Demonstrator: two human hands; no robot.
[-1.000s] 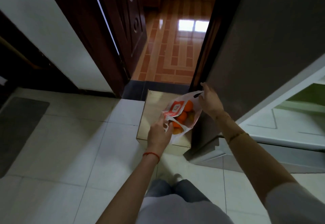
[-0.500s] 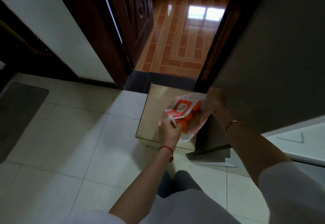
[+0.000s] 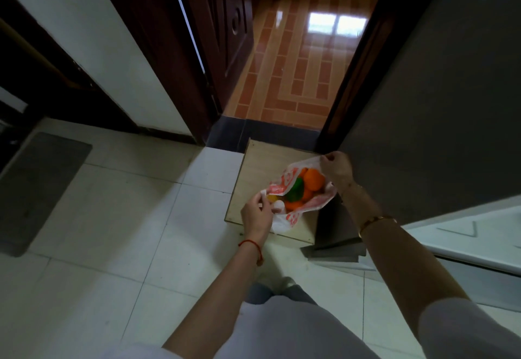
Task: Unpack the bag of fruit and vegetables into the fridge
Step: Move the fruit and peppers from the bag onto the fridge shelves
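Left hand: The left hand (image 3: 257, 213) pinches the near edge of the bag between its fingers. It is closed on the plastic. A red string is around that wrist.

Right hand: The right hand (image 3: 337, 167) pinches the far edge of the bag, closed on it too. A gold bracelet is on that arm.

Bag: The bag (image 3: 293, 213) is thin white plastic with red print. It sits on a low wooden box (image 3: 260, 167) on the floor. The two hands pull its mouth wide open.

Inside the bag: I see orange fruit (image 3: 313, 178), something green (image 3: 295, 191) beside it, and a bit of something yellow (image 3: 272, 197) near the left hand. I cannot tell what the green and yellow things are.

Fridge: The big grey fridge (image 3: 439, 105) stands just to the right of the box. A white part of it shows at the right edge, low down. I cannot see the shelves from here.

Step now: The bag is being opened. Nothing is out yet, so I think the job is only just starting.

Next move: One hand needs to let go and reach in for a fruit. The other should keep the bag open so it does not flop shut. The orange on top looks easiest to grab. Then it has to go to the fridge on the right.
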